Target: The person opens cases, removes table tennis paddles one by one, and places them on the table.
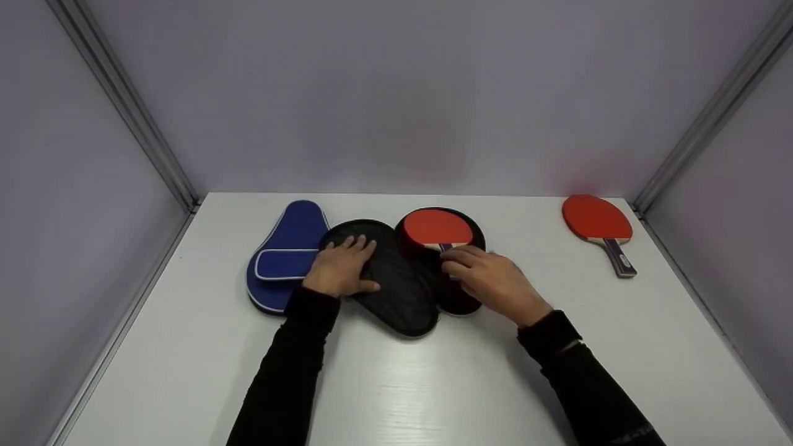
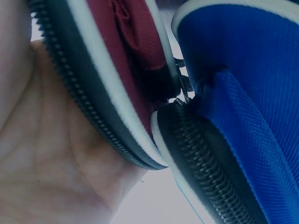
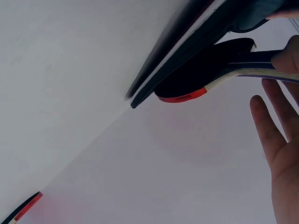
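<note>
My left hand (image 1: pixel 341 269) rests with spread fingers on the black lining of an unzipped table tennis paddle case (image 1: pixel 396 297). In the left wrist view, the case's maroon outer side (image 2: pixel 124 60) and zipper edge show against the palm. My right hand (image 1: pixel 492 279) pinches the handle of a red-faced table tennis paddle (image 1: pixel 437 227) between thumb and fingers. That paddle's blade lies over the case's other half, tilted in the right wrist view with its black face (image 3: pixel 201 65) toward the lining.
A blue paddle case (image 1: pixel 297 232) with white piping lies at the left, right beside the opened case. Another red paddle (image 1: pixel 596 218) lies at the far right of the white table (image 1: pixel 235 384). Pale panels (image 1: pixel 409 99) enclose the table at the back and sides.
</note>
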Demonstrator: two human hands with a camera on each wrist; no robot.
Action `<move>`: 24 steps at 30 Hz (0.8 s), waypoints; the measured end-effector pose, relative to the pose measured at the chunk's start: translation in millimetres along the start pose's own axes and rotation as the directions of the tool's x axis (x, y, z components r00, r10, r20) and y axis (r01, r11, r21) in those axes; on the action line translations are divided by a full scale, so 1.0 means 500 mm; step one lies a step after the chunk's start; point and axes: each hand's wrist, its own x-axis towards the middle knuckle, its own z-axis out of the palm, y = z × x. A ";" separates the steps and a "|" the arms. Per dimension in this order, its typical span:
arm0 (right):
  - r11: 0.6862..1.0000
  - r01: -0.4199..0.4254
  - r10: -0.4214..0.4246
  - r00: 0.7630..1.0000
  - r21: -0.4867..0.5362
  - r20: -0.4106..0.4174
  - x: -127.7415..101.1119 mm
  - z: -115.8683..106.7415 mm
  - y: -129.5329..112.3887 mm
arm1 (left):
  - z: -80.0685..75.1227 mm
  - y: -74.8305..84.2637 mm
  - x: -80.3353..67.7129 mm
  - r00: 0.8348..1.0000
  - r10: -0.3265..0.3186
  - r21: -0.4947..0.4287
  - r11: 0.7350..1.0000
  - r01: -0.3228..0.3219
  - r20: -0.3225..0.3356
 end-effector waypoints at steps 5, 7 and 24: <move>0.997 -0.081 0.081 0.996 0.013 -0.036 0.001 -0.008 0.005 | -0.002 0.002 -0.002 1.000 0.001 0.006 1.000 -0.001 -0.001; 0.992 -0.124 0.125 0.990 0.026 -0.063 0.001 -0.012 0.008 | 0.014 -0.010 0.012 1.000 0.004 0.006 1.000 -0.004 -0.013; 0.915 -0.380 0.401 0.889 0.135 -0.222 -0.004 -0.066 0.040 | 0.031 -0.020 0.022 1.000 0.013 -0.006 1.000 -0.013 -0.011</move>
